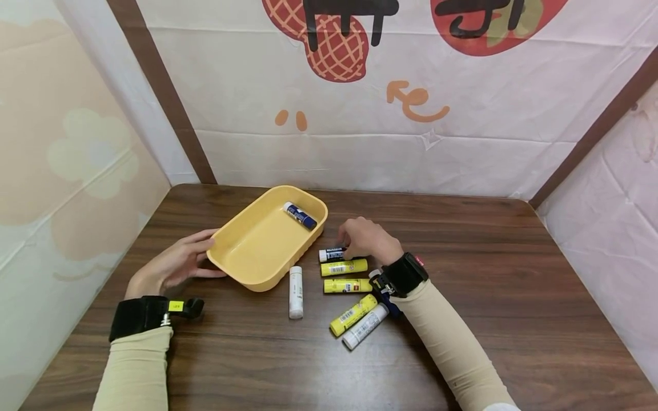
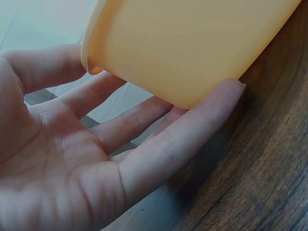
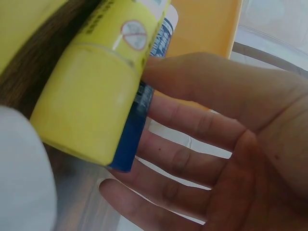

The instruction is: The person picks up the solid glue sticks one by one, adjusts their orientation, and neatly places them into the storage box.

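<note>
The yellow tray (image 1: 252,240) is set slantwise on the wooden table (image 1: 231,365), its near end turned toward the left hand (image 1: 177,262). That end is met by the hand's spread, mostly straight fingers, touching rim and outer wall; nothing is clenched, and the contact seems meant to steady the tray rather than to carry it.

By the right hand (image 1: 367,238), a navy glue stick (image 1: 330,254) is pinched between thumb and fingers near its blue end, beside the tray's right side. Whether it is lifted from the table cannot be told. Because the upper yellow glue stick (image 1: 343,268) is laid just beside it, a narrow fingertip hold is probably favoured over a full-palm one.

Below these, the middle yellow glue stick (image 1: 346,286) is laid nearly parallel, while the lower yellow glue stick (image 1: 353,315) and the slanted white glue stick (image 1: 365,326) are set side by side. All are laid on their sides, likely the steadiest rest for such tubes. Another navy-and-white glue stick (image 1: 300,216) is held within the tray's walls, and an upright-pointing white glue stick (image 1: 296,292) is laid near its outer wall.
</note>
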`<state>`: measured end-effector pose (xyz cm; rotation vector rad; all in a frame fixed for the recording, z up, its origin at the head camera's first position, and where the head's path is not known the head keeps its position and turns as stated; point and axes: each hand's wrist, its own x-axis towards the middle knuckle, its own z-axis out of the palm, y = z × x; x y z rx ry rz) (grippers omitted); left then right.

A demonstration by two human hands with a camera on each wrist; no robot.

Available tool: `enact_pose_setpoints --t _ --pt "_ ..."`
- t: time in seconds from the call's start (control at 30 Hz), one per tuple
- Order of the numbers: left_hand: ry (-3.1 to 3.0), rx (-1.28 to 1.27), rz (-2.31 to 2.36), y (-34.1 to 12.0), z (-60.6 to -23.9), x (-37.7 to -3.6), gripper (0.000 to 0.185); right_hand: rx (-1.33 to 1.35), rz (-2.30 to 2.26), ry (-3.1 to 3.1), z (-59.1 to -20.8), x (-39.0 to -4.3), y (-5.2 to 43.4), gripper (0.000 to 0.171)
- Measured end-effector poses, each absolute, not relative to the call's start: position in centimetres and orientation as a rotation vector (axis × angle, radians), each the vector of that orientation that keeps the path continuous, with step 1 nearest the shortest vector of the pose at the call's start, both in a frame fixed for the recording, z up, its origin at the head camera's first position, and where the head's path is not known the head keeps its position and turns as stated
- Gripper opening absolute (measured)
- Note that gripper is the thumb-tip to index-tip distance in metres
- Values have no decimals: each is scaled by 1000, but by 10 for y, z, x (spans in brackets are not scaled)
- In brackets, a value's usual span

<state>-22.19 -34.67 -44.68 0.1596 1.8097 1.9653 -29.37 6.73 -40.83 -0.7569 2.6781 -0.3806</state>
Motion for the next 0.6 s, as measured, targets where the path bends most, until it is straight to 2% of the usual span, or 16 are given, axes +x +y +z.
enact_pose_setpoints --t 0.2,0.6 --pt "1803 168 1961 -347 -447 -222 60 -741 -367 2687 -409 -293 68 28" --pt "1778 194 1975 -348 -448 -222 56 -764 -363 2683 -409 -293 72 24"
